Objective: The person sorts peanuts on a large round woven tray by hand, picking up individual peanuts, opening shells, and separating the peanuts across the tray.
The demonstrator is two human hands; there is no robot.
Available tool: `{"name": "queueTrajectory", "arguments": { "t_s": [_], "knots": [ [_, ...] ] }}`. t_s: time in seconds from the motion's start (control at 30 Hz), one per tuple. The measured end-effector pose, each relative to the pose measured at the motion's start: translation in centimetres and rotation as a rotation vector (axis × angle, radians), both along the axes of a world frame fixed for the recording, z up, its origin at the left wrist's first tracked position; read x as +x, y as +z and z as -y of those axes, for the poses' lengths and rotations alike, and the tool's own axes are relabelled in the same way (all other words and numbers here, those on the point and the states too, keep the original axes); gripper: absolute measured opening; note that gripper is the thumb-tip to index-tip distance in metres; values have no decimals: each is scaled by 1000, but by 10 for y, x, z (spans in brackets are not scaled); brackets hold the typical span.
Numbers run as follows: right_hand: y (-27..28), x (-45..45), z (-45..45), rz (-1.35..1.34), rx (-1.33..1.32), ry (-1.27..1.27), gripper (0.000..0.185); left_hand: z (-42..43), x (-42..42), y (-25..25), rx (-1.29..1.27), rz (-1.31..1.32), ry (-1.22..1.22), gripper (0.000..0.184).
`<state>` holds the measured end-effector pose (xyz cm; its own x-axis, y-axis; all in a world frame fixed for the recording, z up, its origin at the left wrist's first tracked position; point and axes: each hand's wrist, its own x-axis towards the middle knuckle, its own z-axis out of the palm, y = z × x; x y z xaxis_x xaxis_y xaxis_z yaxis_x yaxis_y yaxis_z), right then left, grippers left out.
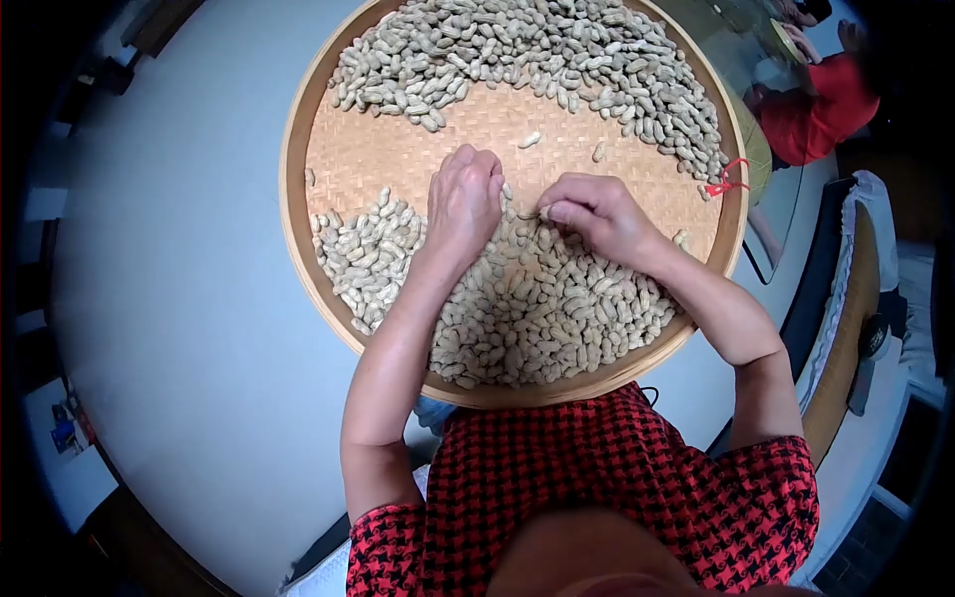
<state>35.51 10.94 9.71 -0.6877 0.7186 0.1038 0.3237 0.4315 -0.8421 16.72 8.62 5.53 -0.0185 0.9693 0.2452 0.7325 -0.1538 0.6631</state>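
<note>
Over the near half of a round woven tray (290, 169), both hands are at a near heap (547, 333) of unshelled peanuts (597, 308). Left hand (464, 199): back up, fingers curled under; palm & tips hidden, so can't tell if it has hold of anything. Right hand (597, 214): thumb & fingers drawn into a pinch, w/ what looks like a single peanut (544, 212) at the tips, at the heap's far edge.

Handling, prob.: each nut v. light, dry, rough-shelled, so not slippery; shell stiff but thin, may crack if squeezed hard. Best hold = thumb & index across the waist or round one end, light pressure. Heaps look loose, likely to roll & slide if nudged.

Containers: tray has a pale upright rim, woven base showing btwn heaps. Contents: broad far pile (517, 45) curving along the far edge & down the right side; near heap in front of the person; left heap (368, 249) by the left rim, forearm hiding whether the two join; a few strays, e.g. a loose peanut (530, 140) mid-tray. Red tie (728, 179) at right rim. Far right, beyond the tray: another person (816, 114), red top.
</note>
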Motion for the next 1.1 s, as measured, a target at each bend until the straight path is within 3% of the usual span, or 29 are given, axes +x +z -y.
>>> {"name": "queueTrajectory", "arguments": {
  "t_s": [0.07,0.13,0.2,0.27,0.3,0.33,0.37,0.4,0.47,0.53,0.6,0.63,0.67,0.73,0.83,0.93,1.0,1.1],
  "knots": [
    [4,6,-3,-20,-146,-44,10,4,1,3,-84,-29,-91,10],
    [9,9,-8,-144,-615,-181,10,13,1,12,-134,-9,-185,10],
    [9,9,-11,-154,-645,-192,11,18,3,18,-188,9,-281,10],
    [9,2,-12,-300,-589,-282,17,20,9,23,-35,262,-203,9],
    [7,1,-14,-359,-608,-247,21,18,11,26,-34,261,-202,9],
    [7,-1,-14,-358,-607,-246,21,16,12,28,-172,473,-202,10],
    [8,-2,-15,-357,-575,-212,20,15,13,30,-309,685,-200,10],
    [9,-4,-16,-356,-539,-176,20,14,14,29,-301,683,-199,10],
    [13,-10,-18,-276,-486,-160,20,11,15,24,-536,1085,-170,10],
    [14,-13,-25,-195,-435,-150,20,11,16,24,-495,1152,-69,10],
    [2,-17,-50,-24,-80,-167,21,10,14,21,-456,1218,38,9],
    [-2,-25,-61,-60,95,-229,20,8,11,17,-390,1332,130,8],
    [-4,-29,-71,25,151,-265,18,6,6,13,-318,1442,223,7],
    [-9,-42,-84,127,374,-248,16,5,0,10,-247,1472,198,9],
    [-10,-60,-86,449,480,-248,13,7,-5,11,-193,1503,220,9],
    [-12,-68,-96,574,573,-104,12,6,-6,12,-198,1533,237,9],
    [3,-71,-109,514,527,-59,13,6,-8,10,-191,1559,227,8],
    [36,-85,-162,253,531,-284,14,6,-10,12,-181,1589,232,9]
  ]
}}
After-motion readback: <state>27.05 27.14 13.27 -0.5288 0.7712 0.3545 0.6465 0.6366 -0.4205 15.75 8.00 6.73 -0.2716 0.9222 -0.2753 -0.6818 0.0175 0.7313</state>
